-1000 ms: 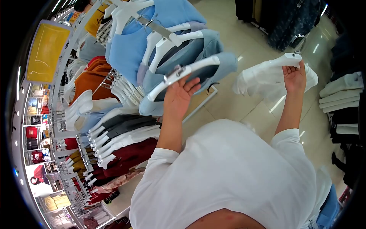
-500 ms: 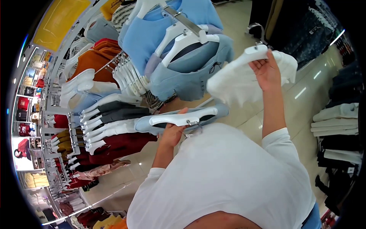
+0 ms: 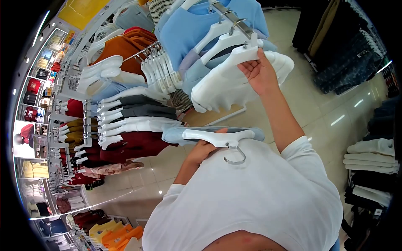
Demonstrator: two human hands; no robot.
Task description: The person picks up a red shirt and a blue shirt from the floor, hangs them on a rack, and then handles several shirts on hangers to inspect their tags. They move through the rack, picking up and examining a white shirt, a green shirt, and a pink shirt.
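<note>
My left hand (image 3: 203,150) is closed on a white hanger (image 3: 217,137) bearing a grey-blue garment (image 3: 171,134), close to my chest, its metal hook pointing towards me. At the end of a metal rail arm (image 3: 230,16), my right hand (image 3: 260,74) grips the white hanger (image 3: 244,54) of a white garment (image 3: 222,83). That garment hangs in front of other hangers with grey-blue and lilac clothes. Behind these, a light blue top (image 3: 184,33) hangs on the same arm. Whether the white garment's hook rests on the arm is hidden.
Orange clothes (image 3: 121,50), white hangers, grey garments (image 3: 146,109) and dark red garments (image 3: 134,146) fill racks at the left. Folded white clothes (image 3: 370,154) lie at the right. Dark clothes and jeans (image 3: 347,62) hang at the upper right.
My right hand has carried the white garment leftward to the end of the rail arm. My left hand has brought the grey-blue garment away from the rail, down to my chest.
</note>
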